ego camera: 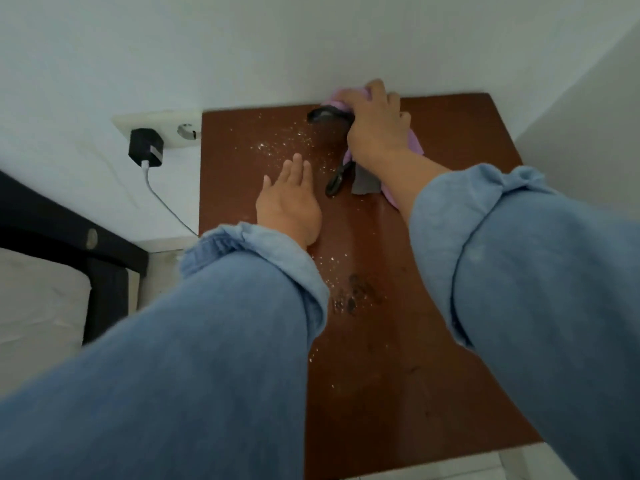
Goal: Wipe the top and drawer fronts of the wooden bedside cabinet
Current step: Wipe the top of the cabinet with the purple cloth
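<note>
From the head view, the wooden bedside cabinet's top stands against the white wall, speckled with white crumbs; the right hand has its grip clenched on a purple cloth at the far edge, beside a black object; the left hand lies released, fingers straight, over the top; a black charger sits in the wall socket.

The cabinet top is reddish-brown wood speckled with white crumbs (plus a dark smudge nearer the front), the cloth lilac, the sleeves pale denim blue, the charger black with a white cable.
</note>
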